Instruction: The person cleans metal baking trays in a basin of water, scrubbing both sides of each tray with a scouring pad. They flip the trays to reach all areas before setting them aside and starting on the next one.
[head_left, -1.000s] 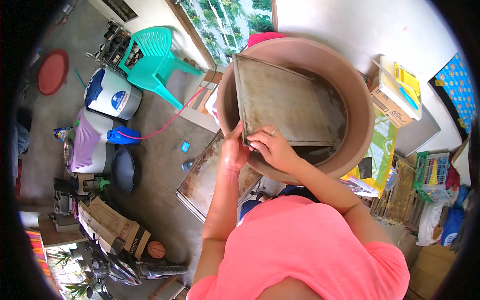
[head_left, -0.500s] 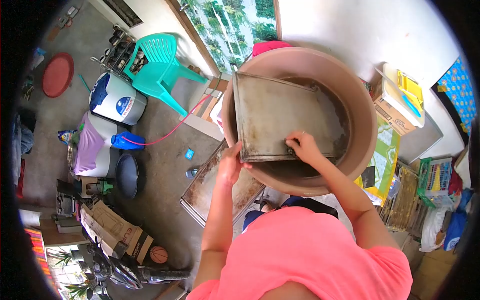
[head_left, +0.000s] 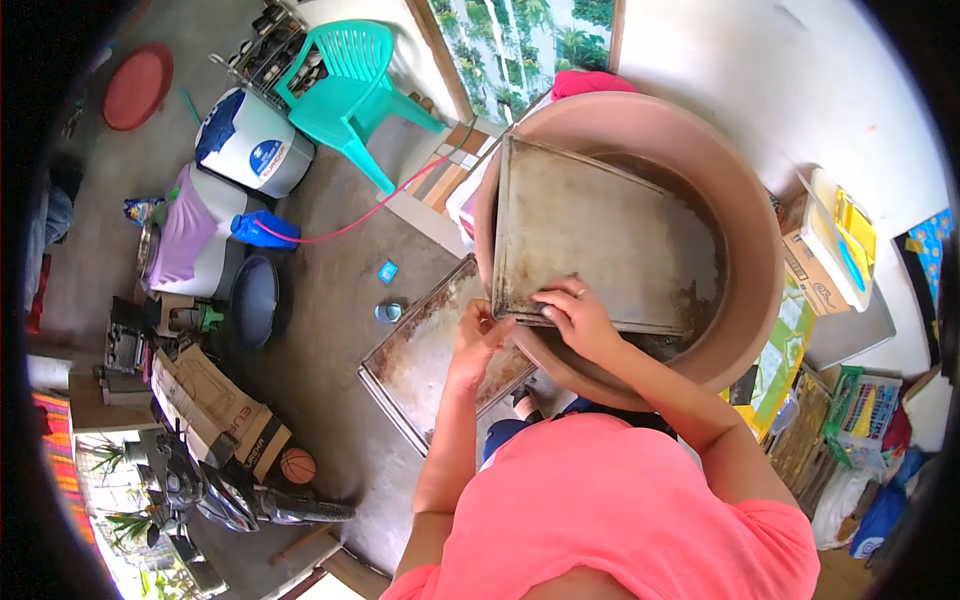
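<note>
A large flat metal tray (head_left: pixel 590 235) with raised edges and brownish stains leans inside a big brown plastic tub (head_left: pixel 752 240). My left hand (head_left: pixel 478 342) has its fingers closed at the tray's near left corner, just outside the tub's rim. Close to that corner, my right hand (head_left: pixel 578 318) presses a small dark scouring pad to the tray's near edge; the fingers cover most of the pad. Murky water (head_left: pixel 708 235) lies in the tub under the tray. Below my left hand, more stained trays (head_left: pixel 425 360) rest stacked on the floor.
A green plastic chair (head_left: pixel 345 95) stands at the upper left, near a white drum (head_left: pixel 255 145) and a dark basin (head_left: pixel 255 300). A pink hose (head_left: pixel 385 205) crosses the floor. To the right are a cardboard box (head_left: pixel 812 260) and a green crate (head_left: pixel 850 410).
My right hand has slid left along the tray's near edge, closer to the corner and my left hand. My left hand's fingers have curled in more. The whole view has shifted.
</note>
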